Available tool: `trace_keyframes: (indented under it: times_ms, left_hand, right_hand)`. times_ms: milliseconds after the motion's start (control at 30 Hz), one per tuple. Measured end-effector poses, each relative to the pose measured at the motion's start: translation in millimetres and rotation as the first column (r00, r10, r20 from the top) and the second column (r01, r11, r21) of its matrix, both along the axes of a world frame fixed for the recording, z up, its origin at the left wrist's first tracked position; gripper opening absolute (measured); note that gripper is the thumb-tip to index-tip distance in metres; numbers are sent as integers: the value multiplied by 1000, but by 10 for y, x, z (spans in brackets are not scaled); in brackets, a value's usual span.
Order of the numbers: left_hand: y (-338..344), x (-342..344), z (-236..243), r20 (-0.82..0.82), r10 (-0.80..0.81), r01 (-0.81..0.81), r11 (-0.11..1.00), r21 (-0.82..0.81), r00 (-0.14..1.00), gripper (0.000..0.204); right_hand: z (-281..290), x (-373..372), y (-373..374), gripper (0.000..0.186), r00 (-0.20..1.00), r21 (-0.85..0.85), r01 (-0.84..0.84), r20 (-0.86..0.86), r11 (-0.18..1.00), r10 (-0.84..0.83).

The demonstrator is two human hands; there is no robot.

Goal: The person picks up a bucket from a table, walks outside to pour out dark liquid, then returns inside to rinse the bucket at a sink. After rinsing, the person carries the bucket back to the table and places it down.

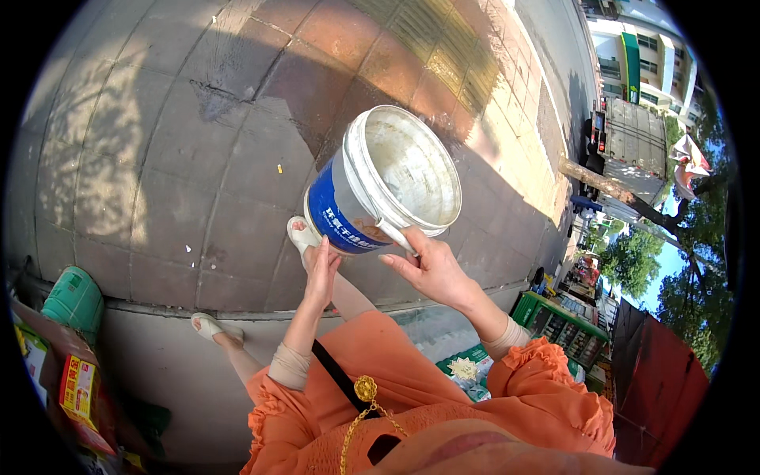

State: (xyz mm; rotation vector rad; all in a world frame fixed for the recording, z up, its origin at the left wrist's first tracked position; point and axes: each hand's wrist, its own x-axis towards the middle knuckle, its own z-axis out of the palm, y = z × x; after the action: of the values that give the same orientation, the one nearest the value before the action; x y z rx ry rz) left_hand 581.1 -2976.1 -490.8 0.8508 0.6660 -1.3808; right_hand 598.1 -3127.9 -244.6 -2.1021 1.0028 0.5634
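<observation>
White handle (393, 231), right fingers (419, 240) wrapped (left (321, 256) touching bucket (339, 207))

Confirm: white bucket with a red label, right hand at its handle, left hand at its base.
No: the label is blue, as the head view shows. The right hand is at the handle of the white bucket, the left hand at its base.

The person wears an orange garment (400, 360) with ruffled sleeves (566, 388), beige undersleeves (291, 367), a black strap (336, 366), a gold chain necklace (346, 443) with round pendant (365, 388), and pale open-toed sandals (210, 326).
</observation>
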Motion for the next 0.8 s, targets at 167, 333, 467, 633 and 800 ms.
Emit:
trace_keyframes:
  times_ms: [167,333,467,633,800]
  left_hand:
    - [1508,415,6,148,121,-142,980,142,982,60]
    - [3342,587,362,222,149,-237,858,455,964,85]
    - [4294,621,919,276,112,-278,669,690,954,100]
    - [4163,659,1072,305,79,-287,614,735,949,96]
    - [2272,619,420,416,51,-290,792,538,908,68]
  right_hand:
    - [-334,157,978,31,952,204,-279,188,938,242]
    - [-817,451,2260,29,891,428,-381,405,820,203]
    - [-1058,873,2898,23,880,564,-434,434,703,195]
    - [-1584,1124,2774,24,911,594,-386,366,705,190]
    - [-2227,484,1241,28,990,480,-41,137,876,-29]
